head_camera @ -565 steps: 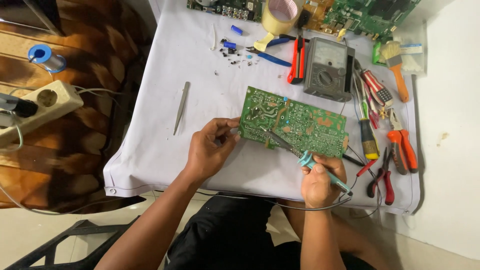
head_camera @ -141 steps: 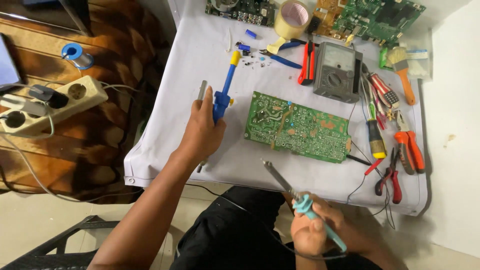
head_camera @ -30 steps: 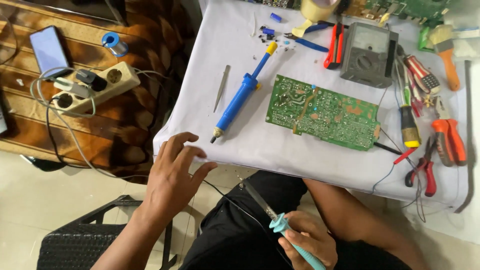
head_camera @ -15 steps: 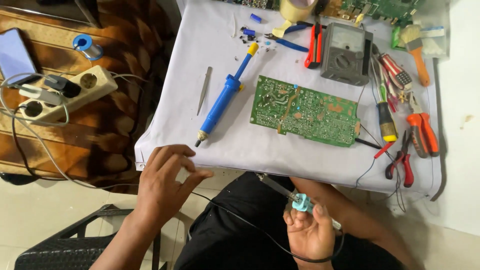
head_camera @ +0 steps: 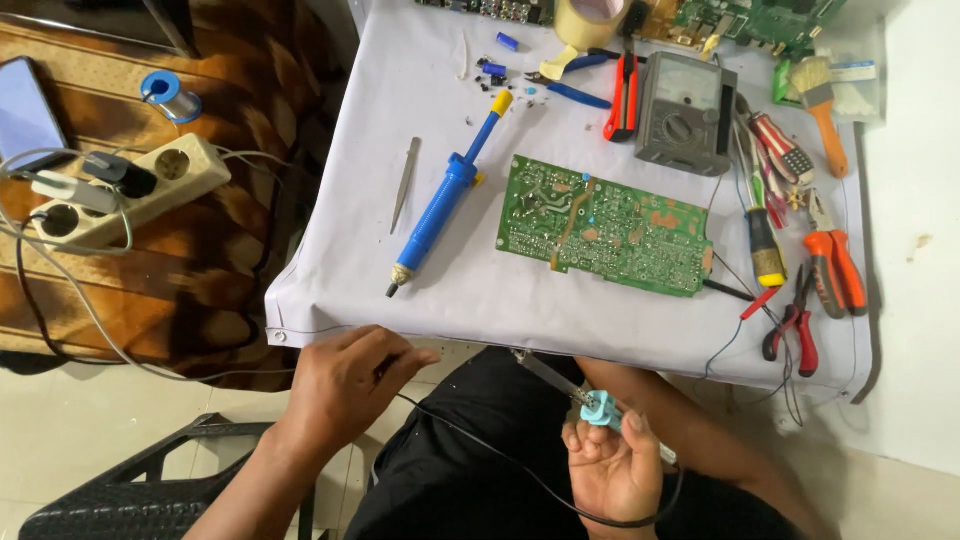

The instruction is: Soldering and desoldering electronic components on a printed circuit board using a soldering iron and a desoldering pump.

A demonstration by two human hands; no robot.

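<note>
My right hand [head_camera: 612, 468] is closed around a teal-handled soldering iron [head_camera: 572, 391], its metal tip pointing up-left below the table's near edge. The iron's black cord [head_camera: 480, 445] runs across my lap to my left hand [head_camera: 345, 388], whose thumb and fingertips pinch it just under the table edge. On the white cloth [head_camera: 500, 300] lies a green circuit board [head_camera: 605, 225], solder side up. A blue desoldering pump [head_camera: 445, 200] with a yellow plunger lies to its left, apart from both hands, and metal tweezers [head_camera: 404, 184] lie beyond it.
A grey multimeter [head_camera: 685, 115], red cutters [head_camera: 622, 92], screwdrivers [head_camera: 765, 240], orange pliers [head_camera: 830, 265], a brush [head_camera: 822, 105] and tape roll [head_camera: 590, 18] crowd the back and right. A power strip [head_camera: 120, 190], phone [head_camera: 25, 115] and solder spool [head_camera: 165, 95] sit left. A black chair [head_camera: 150, 490] stands below.
The view has shifted, so the table sits higher and more to the right. My left hand has closed its fingertips on the black cord. My right hand still holds the iron low.
</note>
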